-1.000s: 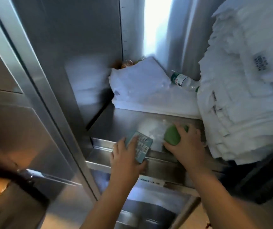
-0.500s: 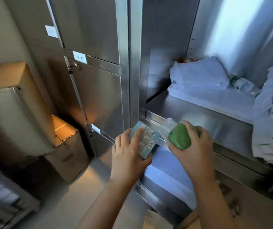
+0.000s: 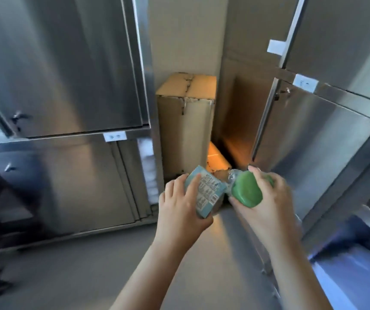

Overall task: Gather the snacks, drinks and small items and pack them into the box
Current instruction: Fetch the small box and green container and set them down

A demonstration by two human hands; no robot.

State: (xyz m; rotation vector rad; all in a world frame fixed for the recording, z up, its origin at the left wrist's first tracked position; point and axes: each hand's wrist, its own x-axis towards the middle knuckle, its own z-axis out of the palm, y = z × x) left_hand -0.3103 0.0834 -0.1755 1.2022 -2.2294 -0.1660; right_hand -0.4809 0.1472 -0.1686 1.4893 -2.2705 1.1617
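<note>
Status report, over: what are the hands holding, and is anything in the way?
Left hand grips blue carton. Right hand grips green round item. Tall cardboard box ahead, top shut; small box beside it, partly hidden.

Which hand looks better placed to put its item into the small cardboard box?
Probably the left hand: its blue carton nearly lines up with the small cardboard box; the green item in the right hand sits aside.

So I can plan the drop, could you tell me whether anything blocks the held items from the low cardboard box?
Nothing visible does. The blue carton and green pack hang right before the low box; the tall box stands beside it.
</note>
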